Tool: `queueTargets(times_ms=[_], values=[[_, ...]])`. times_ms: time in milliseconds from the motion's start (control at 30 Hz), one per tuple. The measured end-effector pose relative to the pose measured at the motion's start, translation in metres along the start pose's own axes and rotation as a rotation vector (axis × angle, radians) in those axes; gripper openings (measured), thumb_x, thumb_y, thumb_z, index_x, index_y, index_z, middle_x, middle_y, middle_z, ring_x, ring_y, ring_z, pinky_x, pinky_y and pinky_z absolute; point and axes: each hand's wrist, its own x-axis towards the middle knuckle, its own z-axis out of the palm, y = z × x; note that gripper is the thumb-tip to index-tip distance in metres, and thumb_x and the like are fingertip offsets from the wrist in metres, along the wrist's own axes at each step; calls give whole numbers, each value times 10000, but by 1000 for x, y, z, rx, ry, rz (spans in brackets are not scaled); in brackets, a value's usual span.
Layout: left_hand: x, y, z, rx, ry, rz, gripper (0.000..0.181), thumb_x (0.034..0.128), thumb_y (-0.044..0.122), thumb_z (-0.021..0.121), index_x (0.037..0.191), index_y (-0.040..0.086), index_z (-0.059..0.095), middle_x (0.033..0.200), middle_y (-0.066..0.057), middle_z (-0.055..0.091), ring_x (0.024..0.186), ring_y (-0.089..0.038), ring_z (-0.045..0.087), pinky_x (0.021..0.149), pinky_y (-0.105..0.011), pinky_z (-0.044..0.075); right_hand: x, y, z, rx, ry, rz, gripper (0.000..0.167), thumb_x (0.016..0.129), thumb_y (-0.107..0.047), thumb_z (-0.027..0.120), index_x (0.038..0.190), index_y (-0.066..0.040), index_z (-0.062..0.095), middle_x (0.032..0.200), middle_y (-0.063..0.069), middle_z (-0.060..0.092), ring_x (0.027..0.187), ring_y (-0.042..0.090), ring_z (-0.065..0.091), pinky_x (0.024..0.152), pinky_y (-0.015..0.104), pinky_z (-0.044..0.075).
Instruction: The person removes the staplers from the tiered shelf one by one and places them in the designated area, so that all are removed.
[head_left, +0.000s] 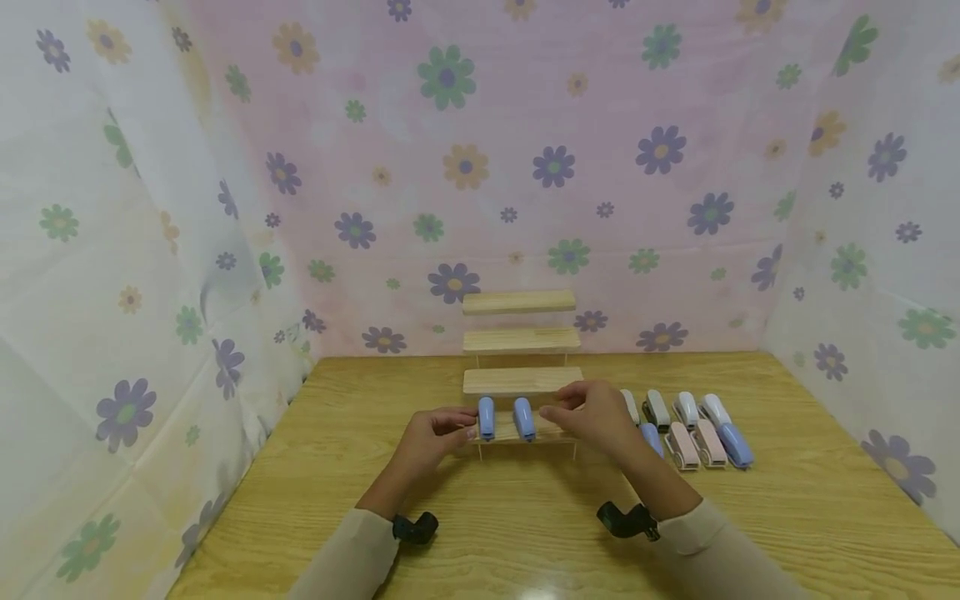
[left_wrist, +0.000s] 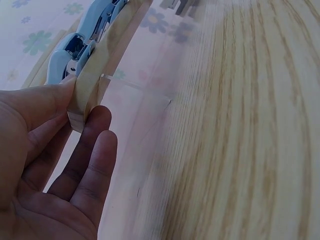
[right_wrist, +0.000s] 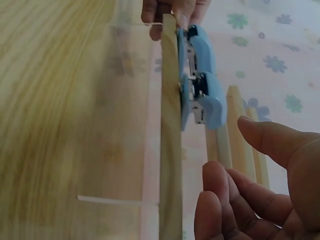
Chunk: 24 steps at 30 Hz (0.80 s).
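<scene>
Two light-blue staplers, a left one (head_left: 487,417) and a right one (head_left: 523,418), stand side by side on the lowest wooden step of a tiered display rack (head_left: 522,381). At that step's left end, my left hand (head_left: 429,442) grips the board (left_wrist: 90,90), thumb near the closest stapler and other fingertips at the underside. My right hand (head_left: 600,418) hovers by the right end, fingers loosely bent and thumb apart from them. Nothing is between its fingers, and in the right wrist view a gap separates it from the staplers (right_wrist: 215,102).
Right of the rack, more staplers lie in two rows on the wooden table (head_left: 360,492): white ones (head_left: 685,408), a grey one (head_left: 657,408), pink ones (head_left: 708,442) and blue ones (head_left: 735,446). Clear supports (right_wrist: 117,201) hold up the step. Flowered cloth (head_left: 510,192) encloses the table's back and sides.
</scene>
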Motion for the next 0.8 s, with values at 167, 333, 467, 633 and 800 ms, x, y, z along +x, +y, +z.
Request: queueTargets(times_ms=[167, 333, 467, 633, 800], values=[[1, -2, 0, 2, -2, 10, 187, 937, 190, 792, 1106, 113, 813, 1347, -51, 700, 1193, -252, 677, 794, -238, 589, -3, -1, 10, -31, 14, -7, 480, 860, -423, 851, 1174, -70, 767, 946, 20, 755, 738, 151, 709, 639, 318, 581], [1, -1, 0, 11, 4, 17, 186, 938, 192, 791, 1103, 108, 814, 1342, -49, 705, 1182, -240, 683, 788, -240, 588, -3, -1, 18, -55, 27, 9, 492, 840, -462, 859, 1175, -111, 777, 944, -27, 759, 802, 136, 686, 659, 306, 571], [1, -1, 0, 11, 4, 15, 192, 934, 187, 795, 1108, 107, 813, 1340, -46, 705, 1174, -232, 685, 789, -251, 591, -5, -2, 24, -66, 38, -1, 513, 832, -461, 866, 1195, -111, 774, 951, -30, 771, 839, 144, 688, 658, 309, 571], [1, -1, -1, 12, 5, 12, 193, 935, 196, 795, 1106, 107, 813, 1341, -52, 703, 1175, -231, 686, 787, -253, 593, -7, -6, 32, -61, 47, 0, 478, 827, -430, 879, 1178, -123, 777, 929, -30, 764, 828, 128, 687, 655, 300, 564], [1, 0, -1, 13, -3, 6, 189, 933, 195, 797, 1104, 115, 814, 1345, -45, 703, 1192, -239, 682, 799, -235, 585, -12, -9, 37, -96, 65, -12, 465, 820, -443, 879, 1149, -129, 782, 879, -50, 761, 782, 108, 687, 640, 308, 556]])
